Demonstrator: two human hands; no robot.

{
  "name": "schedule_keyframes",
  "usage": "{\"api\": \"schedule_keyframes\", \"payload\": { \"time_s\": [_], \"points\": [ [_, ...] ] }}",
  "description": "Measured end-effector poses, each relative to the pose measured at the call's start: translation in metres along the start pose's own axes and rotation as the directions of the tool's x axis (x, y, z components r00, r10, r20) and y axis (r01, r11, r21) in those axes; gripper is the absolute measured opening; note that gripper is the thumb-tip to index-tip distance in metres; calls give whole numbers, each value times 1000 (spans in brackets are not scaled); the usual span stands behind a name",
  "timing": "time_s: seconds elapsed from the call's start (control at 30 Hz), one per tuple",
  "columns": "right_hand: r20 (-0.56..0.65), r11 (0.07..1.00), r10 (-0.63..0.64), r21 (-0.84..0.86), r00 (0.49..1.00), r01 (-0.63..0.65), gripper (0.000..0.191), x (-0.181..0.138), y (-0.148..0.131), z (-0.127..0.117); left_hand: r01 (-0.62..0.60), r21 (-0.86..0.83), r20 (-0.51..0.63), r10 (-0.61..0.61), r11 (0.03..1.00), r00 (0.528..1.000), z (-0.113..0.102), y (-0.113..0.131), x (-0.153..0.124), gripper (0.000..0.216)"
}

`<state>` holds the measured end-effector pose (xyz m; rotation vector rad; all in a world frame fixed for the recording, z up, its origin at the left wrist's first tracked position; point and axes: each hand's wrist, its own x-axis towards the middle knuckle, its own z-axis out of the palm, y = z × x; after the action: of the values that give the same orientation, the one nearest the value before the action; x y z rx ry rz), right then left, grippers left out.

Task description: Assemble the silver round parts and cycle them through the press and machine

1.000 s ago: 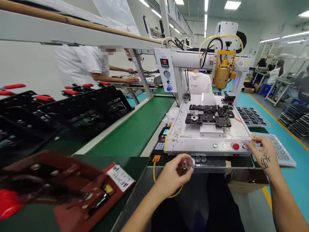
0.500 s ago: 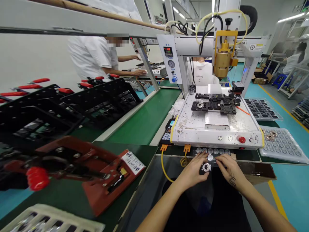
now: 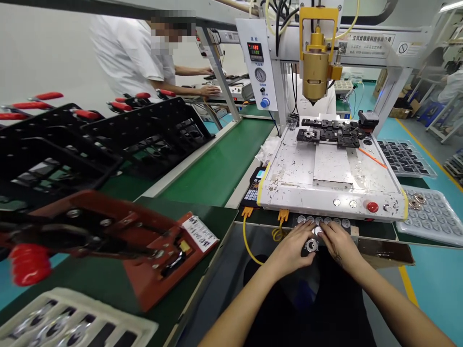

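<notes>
My left hand is closed around a small round metal part with a ring-shaped, watch-case look, held between thumb and fingers. Its fingertips reach up to a whitish round disc just above that part. My right hand has its fingers bent together at the disc's right side, pinching at its edge. Fingers partly hide the disc. Right behind both hands, a strip of round clear discs lies along the bench edge.
A white press machine with a gold head and black fixture stands ahead. Right of it lies a tray of round parts. A red toggle press and parts tray sit left, beside a green belt. A co-worker stands behind.
My right hand has moved in closer to my left, its fingers now at the disc. The view has shifted, and the gold head appears further left over the fixture.
</notes>
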<state>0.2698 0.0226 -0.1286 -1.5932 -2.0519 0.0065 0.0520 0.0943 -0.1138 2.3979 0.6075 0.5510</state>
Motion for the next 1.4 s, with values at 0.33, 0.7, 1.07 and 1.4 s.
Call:
{"api": "schedule_keyframes", "payload": {
  "time_s": [0.33, 0.7, 1.07, 1.4],
  "points": [
    [-81, 996, -66, 46, 995, 70, 31, -16, 6, 18, 26, -45, 64, -23, 999, 998, -7, 4, 1, 42],
    [-230, 922, 273, 338, 934, -187, 15, -55, -1, -34, 106, -24, -101, -108, 994, 989, 4, -1, 28, 28],
    [92, 446, 674, 740, 733, -503, 49, -27, -26, -71, 180, -72, -273, -193, 981, 942, -7, 22, 7, 33],
    [382, 164, 492, 842, 782, -514, 38, -3, -59, -78, 263, -956, 131, -608, 132, 783, -35, 76, -31, 57]
  ]
}}
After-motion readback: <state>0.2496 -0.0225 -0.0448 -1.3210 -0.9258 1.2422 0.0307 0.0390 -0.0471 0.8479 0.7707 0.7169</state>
